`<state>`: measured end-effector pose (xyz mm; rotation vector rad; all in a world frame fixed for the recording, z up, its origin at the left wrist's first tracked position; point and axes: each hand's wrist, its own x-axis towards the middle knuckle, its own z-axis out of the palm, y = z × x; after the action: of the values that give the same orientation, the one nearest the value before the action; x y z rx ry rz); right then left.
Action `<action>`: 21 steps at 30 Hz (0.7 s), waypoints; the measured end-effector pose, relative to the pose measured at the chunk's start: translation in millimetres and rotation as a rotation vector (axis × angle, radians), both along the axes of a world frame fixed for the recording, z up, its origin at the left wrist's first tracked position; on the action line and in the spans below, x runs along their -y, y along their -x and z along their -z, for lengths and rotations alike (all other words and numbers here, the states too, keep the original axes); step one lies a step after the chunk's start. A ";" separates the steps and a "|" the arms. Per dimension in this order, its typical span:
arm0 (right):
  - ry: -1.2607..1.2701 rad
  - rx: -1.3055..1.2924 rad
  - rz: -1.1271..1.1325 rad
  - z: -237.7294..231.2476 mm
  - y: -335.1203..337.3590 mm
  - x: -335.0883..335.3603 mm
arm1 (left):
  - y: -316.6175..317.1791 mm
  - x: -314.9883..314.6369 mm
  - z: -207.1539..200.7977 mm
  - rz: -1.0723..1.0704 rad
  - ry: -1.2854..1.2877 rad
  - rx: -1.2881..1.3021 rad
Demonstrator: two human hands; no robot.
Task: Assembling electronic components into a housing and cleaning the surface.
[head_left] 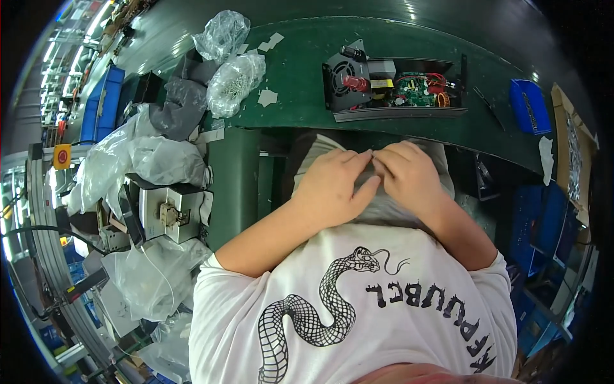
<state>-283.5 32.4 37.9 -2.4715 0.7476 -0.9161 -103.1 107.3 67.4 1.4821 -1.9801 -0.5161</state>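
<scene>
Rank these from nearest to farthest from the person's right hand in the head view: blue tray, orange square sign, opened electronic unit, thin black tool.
From the right hand:
1. Opened electronic unit, just beyond it
2. Thin black tool, right of the unit
3. Blue tray, farther right
4. Orange square sign, far left

Electronic device (419, 91) on table (297, 73) beyond hands (342, 182), bags (235, 83) left of it, bin (529, 107) right

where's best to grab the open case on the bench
Probably by its two long walls, one from the near side, one from the far: they run straight along the case, while the green board lies exposed between them.
</scene>
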 end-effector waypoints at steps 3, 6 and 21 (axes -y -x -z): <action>-0.063 0.022 0.119 7.3 0.2 17.1 | -2.0 -0.7 6.2 -0.103 0.004 0.209; -0.160 -0.084 0.270 14.6 -4.8 34.3 | -12.4 0.2 17.1 -0.146 -0.056 0.331; 0.128 -0.149 0.329 43.3 -17.3 38.8 | -22.4 -4.2 29.5 -0.196 -0.139 0.291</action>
<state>-266.2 -6.4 -5.4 -2.5964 1.2092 -0.9225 -80.7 111.6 37.9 1.9068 -2.0170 -0.3768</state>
